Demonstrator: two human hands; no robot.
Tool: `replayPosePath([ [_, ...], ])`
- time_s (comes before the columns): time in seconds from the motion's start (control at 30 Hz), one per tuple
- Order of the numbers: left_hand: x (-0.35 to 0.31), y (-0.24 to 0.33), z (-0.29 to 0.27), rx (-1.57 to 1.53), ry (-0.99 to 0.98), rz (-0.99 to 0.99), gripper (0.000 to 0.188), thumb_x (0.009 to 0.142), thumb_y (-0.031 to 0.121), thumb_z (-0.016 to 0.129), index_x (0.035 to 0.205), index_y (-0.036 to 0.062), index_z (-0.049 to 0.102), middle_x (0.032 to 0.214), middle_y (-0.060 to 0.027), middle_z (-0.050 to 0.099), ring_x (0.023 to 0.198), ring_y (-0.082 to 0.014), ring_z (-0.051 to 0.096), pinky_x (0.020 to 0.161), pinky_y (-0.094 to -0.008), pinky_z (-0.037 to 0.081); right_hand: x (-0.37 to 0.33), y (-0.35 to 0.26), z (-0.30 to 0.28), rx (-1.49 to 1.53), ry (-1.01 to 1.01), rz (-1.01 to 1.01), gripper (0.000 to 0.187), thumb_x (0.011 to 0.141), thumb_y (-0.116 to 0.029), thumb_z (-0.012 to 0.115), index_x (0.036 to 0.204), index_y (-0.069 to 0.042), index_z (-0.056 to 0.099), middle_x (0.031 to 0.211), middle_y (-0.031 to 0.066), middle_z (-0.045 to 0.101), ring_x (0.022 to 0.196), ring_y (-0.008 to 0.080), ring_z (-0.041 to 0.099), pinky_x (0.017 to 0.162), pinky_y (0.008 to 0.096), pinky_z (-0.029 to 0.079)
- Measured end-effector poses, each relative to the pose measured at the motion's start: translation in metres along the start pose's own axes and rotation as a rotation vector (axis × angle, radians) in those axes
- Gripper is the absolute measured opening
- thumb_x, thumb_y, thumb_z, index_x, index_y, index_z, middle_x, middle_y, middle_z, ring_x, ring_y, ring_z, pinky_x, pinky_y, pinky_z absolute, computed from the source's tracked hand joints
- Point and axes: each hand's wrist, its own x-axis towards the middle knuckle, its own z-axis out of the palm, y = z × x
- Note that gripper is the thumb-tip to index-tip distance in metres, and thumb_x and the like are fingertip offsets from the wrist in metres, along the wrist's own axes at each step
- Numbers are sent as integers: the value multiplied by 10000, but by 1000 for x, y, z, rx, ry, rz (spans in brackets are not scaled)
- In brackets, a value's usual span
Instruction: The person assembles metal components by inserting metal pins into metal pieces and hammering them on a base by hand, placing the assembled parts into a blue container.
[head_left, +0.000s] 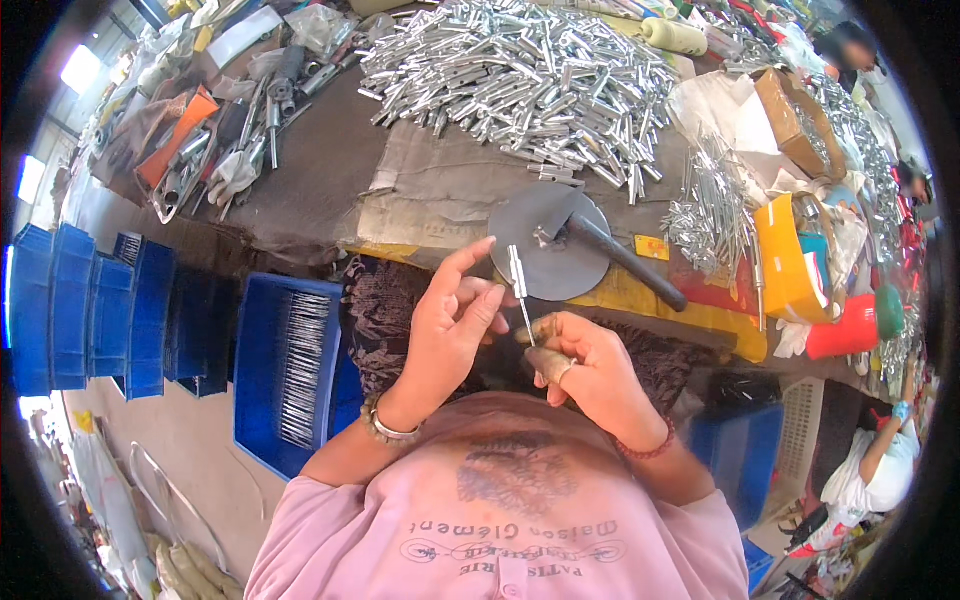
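Note:
My right hand pinches the lower end of a thin metal rod between thumb and fingers. A shiny slim metal tube sits on the rod's upper end, so the piece stands tilted slightly left. Close beside it on the left is my left hand, its index finger stretched up and its thumb apart from it. Whether its fingertips touch the piece cannot be made out. Just beyond both hands lies a grey round plate, with a dark-handled tool like a hammer resting across it.
A large heap of metal tubes covers the bench's far middle. Thin rods lie at right, near a yellow box and a red container. Tools crowd the left. Below, a blue bin holds rods. Another person is at far right.

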Motion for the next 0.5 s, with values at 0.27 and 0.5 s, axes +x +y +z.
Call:
replayPosePath([
  [0.27,0,-3,-7,-217,25,-52,605,991,69,774,1525,96,490,967,13,670,813,-49,592,673,-204,449,6,12,24,-134,26,-148,289,1024,29,656,1314,27,663,940,50,721,816,102,693,706,266,597],
  [0.5,-17,-5,-106,-131,327,82,498,1008,67,715,1472,78,532,1019,-2,693,802,-51,574,701,-210,454,20,17,-17,-263,422,-441,286,1092,-114,679,1359,-14,668,979,63,725,731,98,662,654,242,550],
])
